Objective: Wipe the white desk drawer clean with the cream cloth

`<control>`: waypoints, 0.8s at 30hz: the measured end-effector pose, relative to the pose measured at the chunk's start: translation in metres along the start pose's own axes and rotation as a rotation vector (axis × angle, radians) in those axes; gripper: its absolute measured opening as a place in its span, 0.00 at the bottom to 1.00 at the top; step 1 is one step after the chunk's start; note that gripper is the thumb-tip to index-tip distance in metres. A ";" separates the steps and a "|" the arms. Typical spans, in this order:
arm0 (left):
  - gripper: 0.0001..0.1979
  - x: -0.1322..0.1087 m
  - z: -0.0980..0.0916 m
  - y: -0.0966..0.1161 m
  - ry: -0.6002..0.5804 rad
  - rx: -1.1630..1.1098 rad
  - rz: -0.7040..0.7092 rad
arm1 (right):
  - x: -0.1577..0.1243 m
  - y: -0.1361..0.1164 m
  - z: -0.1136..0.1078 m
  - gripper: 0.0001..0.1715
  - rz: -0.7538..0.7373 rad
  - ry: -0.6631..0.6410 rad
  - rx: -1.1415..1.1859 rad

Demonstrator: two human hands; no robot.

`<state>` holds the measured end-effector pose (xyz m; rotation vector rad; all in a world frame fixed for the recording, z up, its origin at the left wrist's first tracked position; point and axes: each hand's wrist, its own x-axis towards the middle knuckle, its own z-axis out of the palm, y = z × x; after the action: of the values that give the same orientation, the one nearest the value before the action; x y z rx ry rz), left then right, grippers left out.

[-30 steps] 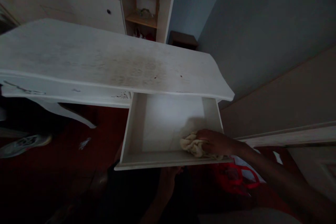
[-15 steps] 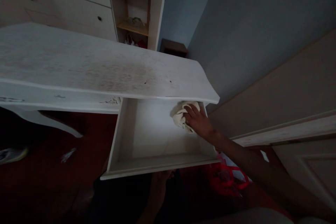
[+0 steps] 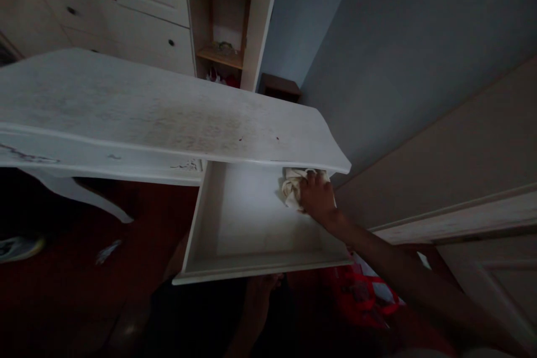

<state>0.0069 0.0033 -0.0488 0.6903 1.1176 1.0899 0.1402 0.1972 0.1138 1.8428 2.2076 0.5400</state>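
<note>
My right hand [image 3: 315, 196] is closed around a crumpled cream cloth [image 3: 292, 187], pressing it into the back right corner of a pulled-out white drawer [image 3: 255, 212]. The cloth touches the drawer's floor close to its right side wall. Below the drawer's front edge, in shadow, is my left hand [image 3: 260, 291]. Its fingers are mostly hidden by the drawer and the dark, so their grip cannot be made out. The drawer belongs to a white desk [image 3: 268, 123] whose top carries brownish smudges and small dark specks.
A red bag [image 3: 364, 296] lies on the dark red floor at the right, under my forearm. A curved desk leg [image 3: 90, 196] and a shoe [image 3: 20, 247] are at left. Behind the desk stand white cabinets [image 3: 146, 33] with open shelves; a grey wall [image 3: 398, 67] rises at right.
My right hand and the cloth have shifted slightly right and are now tighter in the drawer's back right corner. The camera view has tilted a little. My left hand stays beneath the drawer.
</note>
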 end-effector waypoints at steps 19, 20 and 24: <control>0.28 -0.005 0.009 0.014 0.094 -0.037 -0.041 | -0.061 0.062 -0.071 0.19 -0.151 -0.348 0.587; 0.28 -0.004 0.008 0.013 0.090 -0.028 -0.034 | -0.055 0.069 -0.081 0.18 -0.138 -0.333 0.669; 0.30 -0.002 0.006 0.009 0.065 -0.008 0.001 | -0.026 0.091 -0.124 0.15 -0.050 -0.173 0.922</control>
<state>0.0091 0.0055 -0.0383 0.6534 1.1672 1.1240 0.1784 0.1675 0.2624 2.0484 2.5683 -0.7627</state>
